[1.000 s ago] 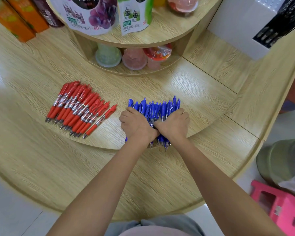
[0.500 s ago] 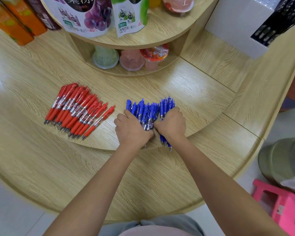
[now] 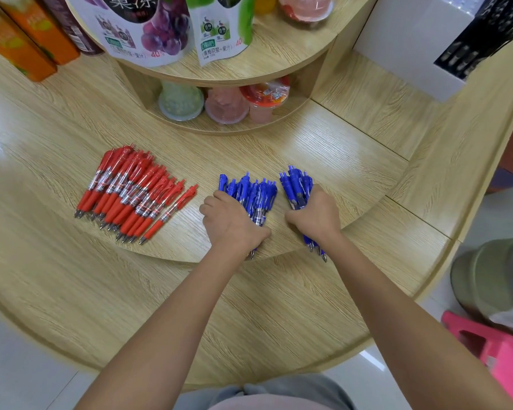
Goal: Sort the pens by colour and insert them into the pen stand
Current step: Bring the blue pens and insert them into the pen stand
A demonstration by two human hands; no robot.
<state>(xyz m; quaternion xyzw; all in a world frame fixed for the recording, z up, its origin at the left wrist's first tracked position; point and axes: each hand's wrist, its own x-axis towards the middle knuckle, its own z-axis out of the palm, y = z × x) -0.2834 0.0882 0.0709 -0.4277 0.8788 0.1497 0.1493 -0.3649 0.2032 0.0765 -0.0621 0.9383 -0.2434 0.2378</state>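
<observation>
Several red pens (image 3: 134,192) lie side by side in a row on the wooden shelf, left of my hands. The blue pens are split into two bunches. My left hand (image 3: 230,221) is closed over the left bunch of blue pens (image 3: 253,195), which rests on the shelf. To the right, my right hand (image 3: 316,216) grips the second bunch of blue pens (image 3: 296,184), whose tips poke out below my wrist past the shelf edge. A white pen stand (image 3: 409,45) holding black pens stands at the far right, apart from both hands.
A round upper shelf (image 3: 267,66) with jelly pouches and cups beneath it rises behind the pens. Orange cartons (image 3: 21,39) stand at the back left. A pink stool (image 3: 498,353) and a grey-green object sit on the floor at right.
The single pile of blue pens has been parted in two. My right hand has pulled one bunch to the right, while my left hand stays on the other bunch.
</observation>
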